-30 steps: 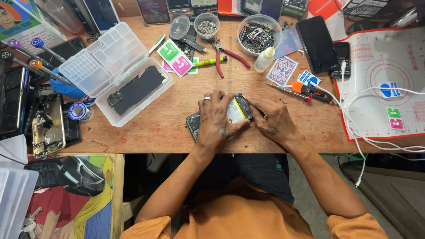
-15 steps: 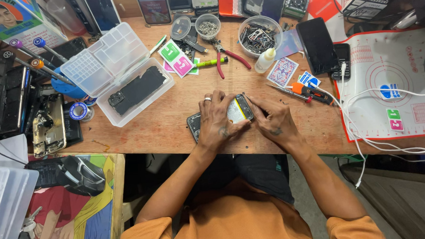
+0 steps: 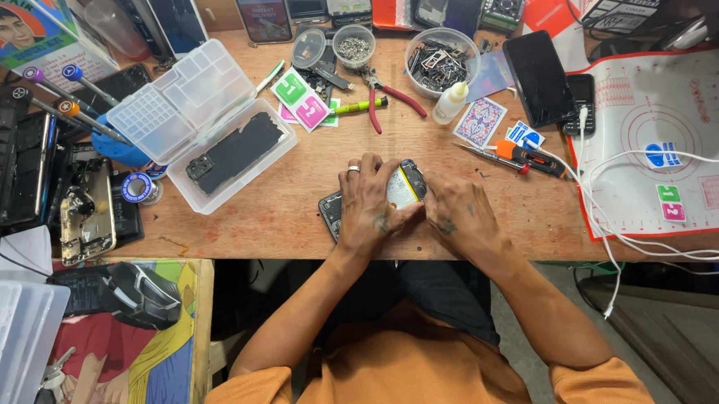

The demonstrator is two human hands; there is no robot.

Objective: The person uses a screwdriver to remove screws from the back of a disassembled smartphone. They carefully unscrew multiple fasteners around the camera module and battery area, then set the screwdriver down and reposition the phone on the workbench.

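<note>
Both of your hands sit on the opened phone (image 3: 400, 187) at the near edge of the wooden desk (image 3: 294, 205), and very little has changed over the last second: the phone lies in the same spot and your grip has barely shifted. Judging by that, you are in the middle of one slow, careful action on the phone's inside rather than between steps.

Your left hand (image 3: 368, 201) lies flat over the left part of the phone with its fingers curled across the top edge, pressing the body down. Your right hand (image 3: 452, 213) comes in from the right, its fingertips gathered at the phone's right edge beside the pale yellow part that shows between your hands. Whether those fingertips pinch something small or only push, I cannot tell.

The phone lies directly under and between your hands, its dark lower end poking out to the left of your left wrist. Just right of your right hand, apart from it, lies an orange-handled tool (image 3: 517, 154). Beyond your fingertips rest a small white bottle (image 3: 450, 104) and red-handled pliers (image 3: 387, 94). Well off to the left of your left hand stands a clear plastic organiser box (image 3: 200, 124) with a dark part inside.
</note>
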